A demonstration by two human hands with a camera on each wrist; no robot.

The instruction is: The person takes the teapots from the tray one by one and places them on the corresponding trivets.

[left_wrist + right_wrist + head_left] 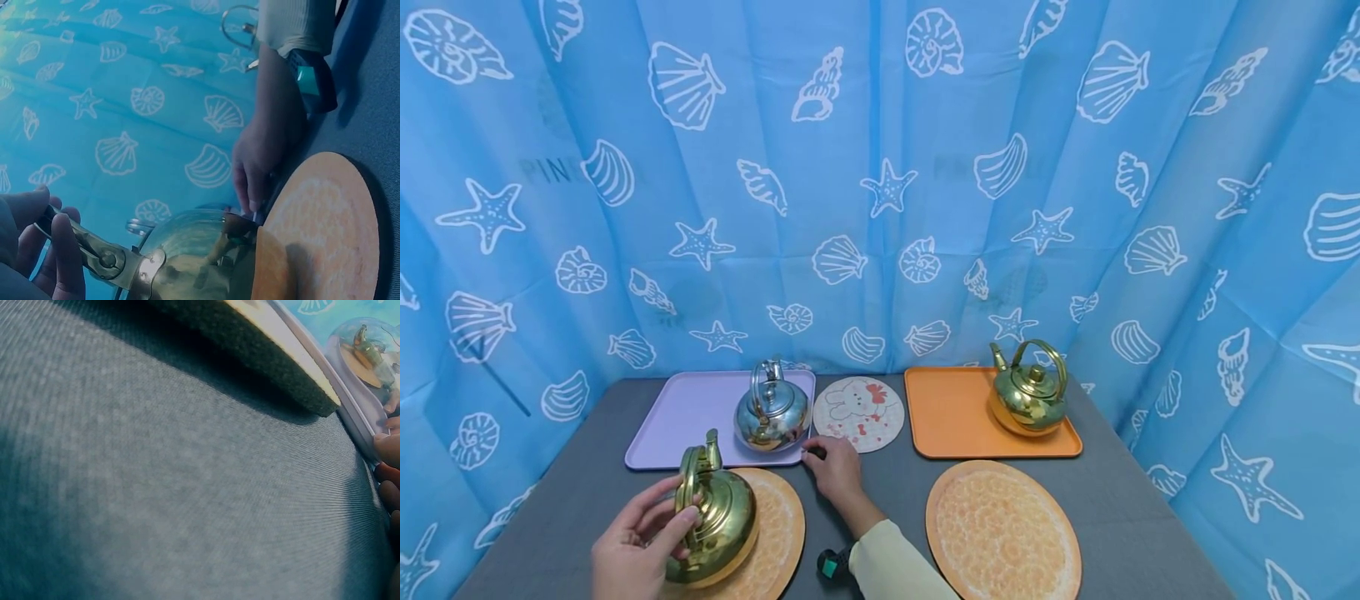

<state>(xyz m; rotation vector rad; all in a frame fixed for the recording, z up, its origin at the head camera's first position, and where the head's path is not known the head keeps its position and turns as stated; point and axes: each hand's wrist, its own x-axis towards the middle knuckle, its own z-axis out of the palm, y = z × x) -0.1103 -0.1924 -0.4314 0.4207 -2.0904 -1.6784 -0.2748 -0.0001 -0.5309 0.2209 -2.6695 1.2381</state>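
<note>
Fingers (pixel 651 501) of the left hand (pixel 625 546) curl round the handle (pixel 687 477) of the near gold kettle (pixel 726 521); its body lies just right of the grip, over the left mat (pixel 784 517), contact unclear. The spout (pixel 713 450) points away from the person, toward the purple tray (pixel 692 417), which bears the silver kettle (pixel 778 421). The right hand (pixel 837 471), farther from this kettle, pinches the tray's near right corner.

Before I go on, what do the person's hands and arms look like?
The left hand and right hand are ungloved. The right arm wears a pale yellow sleeve and, at the wrist, a black device with a green square. The head view shows no left sleeve.
</note>
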